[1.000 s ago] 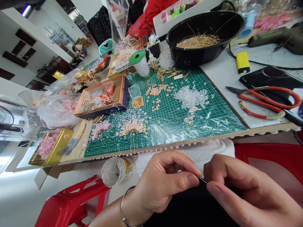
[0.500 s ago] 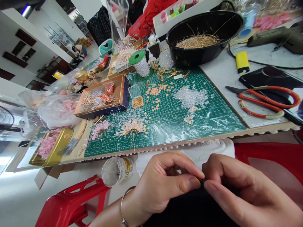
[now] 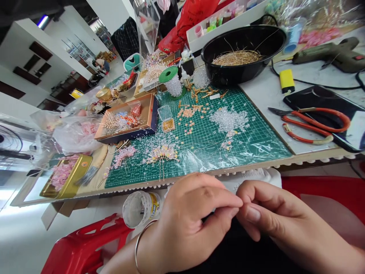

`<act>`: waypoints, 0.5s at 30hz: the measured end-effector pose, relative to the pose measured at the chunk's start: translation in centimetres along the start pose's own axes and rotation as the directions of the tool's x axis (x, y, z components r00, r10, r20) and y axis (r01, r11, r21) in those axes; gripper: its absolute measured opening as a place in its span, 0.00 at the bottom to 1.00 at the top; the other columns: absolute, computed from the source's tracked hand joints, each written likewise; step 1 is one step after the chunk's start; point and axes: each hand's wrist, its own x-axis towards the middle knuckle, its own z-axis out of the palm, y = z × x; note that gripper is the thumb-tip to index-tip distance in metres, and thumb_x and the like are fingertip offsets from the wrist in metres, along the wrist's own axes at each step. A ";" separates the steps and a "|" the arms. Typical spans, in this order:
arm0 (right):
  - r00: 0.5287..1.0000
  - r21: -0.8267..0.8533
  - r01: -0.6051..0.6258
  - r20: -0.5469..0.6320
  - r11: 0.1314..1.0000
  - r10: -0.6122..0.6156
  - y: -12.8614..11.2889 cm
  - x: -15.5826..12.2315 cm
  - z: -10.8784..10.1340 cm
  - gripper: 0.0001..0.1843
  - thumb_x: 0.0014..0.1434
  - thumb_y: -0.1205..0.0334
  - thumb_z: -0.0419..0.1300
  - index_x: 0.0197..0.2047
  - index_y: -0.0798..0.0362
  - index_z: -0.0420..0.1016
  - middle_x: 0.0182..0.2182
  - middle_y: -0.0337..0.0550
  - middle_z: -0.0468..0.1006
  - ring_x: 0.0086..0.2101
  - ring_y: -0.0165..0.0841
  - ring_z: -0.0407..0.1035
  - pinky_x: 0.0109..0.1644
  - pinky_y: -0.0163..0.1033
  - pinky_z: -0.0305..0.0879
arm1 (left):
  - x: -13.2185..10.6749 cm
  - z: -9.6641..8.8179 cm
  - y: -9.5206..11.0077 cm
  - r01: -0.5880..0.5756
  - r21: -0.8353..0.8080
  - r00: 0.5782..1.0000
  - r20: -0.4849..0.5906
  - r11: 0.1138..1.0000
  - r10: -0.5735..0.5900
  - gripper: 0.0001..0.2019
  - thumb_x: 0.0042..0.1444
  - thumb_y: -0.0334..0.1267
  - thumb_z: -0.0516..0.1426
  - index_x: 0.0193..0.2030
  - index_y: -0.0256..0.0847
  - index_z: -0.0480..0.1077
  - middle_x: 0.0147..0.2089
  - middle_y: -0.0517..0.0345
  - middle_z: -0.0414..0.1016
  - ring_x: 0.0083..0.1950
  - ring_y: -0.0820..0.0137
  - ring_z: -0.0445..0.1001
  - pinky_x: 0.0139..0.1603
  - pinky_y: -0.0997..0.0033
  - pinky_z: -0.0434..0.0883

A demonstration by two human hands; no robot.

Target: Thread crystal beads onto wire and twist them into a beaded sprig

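My left hand [image 3: 196, 220] is closed in a pinch, thumb against forefinger, in front of the table edge. Its fingertips touch those of my right hand [image 3: 281, 215], which pinches as well. A thin wire showed between the fingertips a moment ago; now the fingers mostly hide it. A few clear beads [image 3: 236, 187] show just behind the fingertips, over white cloth. On the green cutting mat [image 3: 199, 152] beyond lie a beaded hair comb [image 3: 162, 154] in pale pink and yellow, a pink beaded piece [image 3: 124, 156], and a heap of clear beads [image 3: 229, 120].
Orange-handled pliers [image 3: 313, 121], a glue gun [image 3: 327, 55] and a black basin [image 3: 242, 70] stand right and back. A spool of bead string [image 3: 173, 85] and an open box [image 3: 128, 120] are further left. Red stools [image 3: 82, 245] flank me; a white tub [image 3: 138, 209] sits below.
My left hand has turned so its back shows more, and its fingers have closed together. My right thumb has drawn up against its forefinger. The view has shifted slightly.
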 end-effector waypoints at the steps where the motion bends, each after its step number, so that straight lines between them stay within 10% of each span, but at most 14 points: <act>1: 1.000 0.024 -0.008 0.029 1.000 0.008 0.1 -0.1 -0.1 0.21 0.59 0.37 0.62 0.34 0.48 0.75 0.23 0.38 0.71 0.29 0.36 0.68 0.33 0.40 0.68 | 0.0 0.0 0.1 -0.038 0.041 0.999 0.005 0.998 0.038 0.06 0.58 0.25 0.61 0.40 0.37 0.76 0.36 0.56 0.79 0.37 0.74 0.77 0.41 0.76 0.74; 9: 0.989 0.177 -0.028 0.146 0.984 0.002 -1.3 -0.4 -0.4 0.15 0.65 0.44 0.60 0.35 0.46 0.75 0.25 0.35 0.72 0.28 0.30 0.63 0.32 0.35 0.61 | 1.1 -1.1 1.4 -0.090 0.213 0.995 0.055 0.973 0.080 0.06 0.58 0.26 0.58 0.35 0.40 0.72 0.34 0.60 0.77 0.37 0.74 0.74 0.42 0.73 0.73; 15: 1.000 0.044 0.015 -0.005 0.999 -0.015 -2.7 -0.2 -0.6 0.21 0.59 0.38 0.63 0.32 0.49 0.75 0.26 0.40 0.73 0.27 0.33 0.65 0.29 0.37 0.65 | 2.6 -0.7 0.0 0.083 -0.138 0.994 -0.057 0.987 -0.091 0.04 0.60 0.30 0.58 0.38 0.42 0.73 0.35 0.62 0.76 0.36 0.74 0.73 0.37 0.74 0.71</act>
